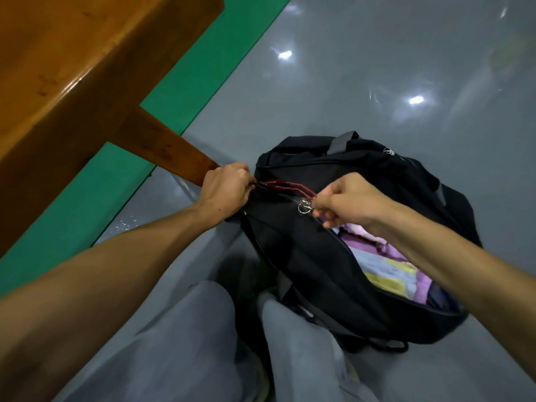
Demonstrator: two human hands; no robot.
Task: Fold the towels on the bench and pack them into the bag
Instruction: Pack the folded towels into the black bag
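Note:
A black bag (333,265) lies on the grey floor in front of my knees. Its main zipper is partly undone, and folded towels (383,265) in purple, pale blue, yellow and pink show through the gap. My left hand (226,188) pinches the bag's fabric at the zipper's closed end, beside the bench leg. My right hand (345,203) grips the red zipper pull cord (290,187) next to a small metal ring (304,206). The wooden bench (72,68) fills the upper left; no towels are visible on the part in view.
The bench's slanted leg (171,152) reaches down to the floor just left of my left hand. A green floor strip (116,181) runs under the bench. Shiny grey floor (377,82) spreads beyond the bag. My grey-trousered legs (203,343) are at the bottom.

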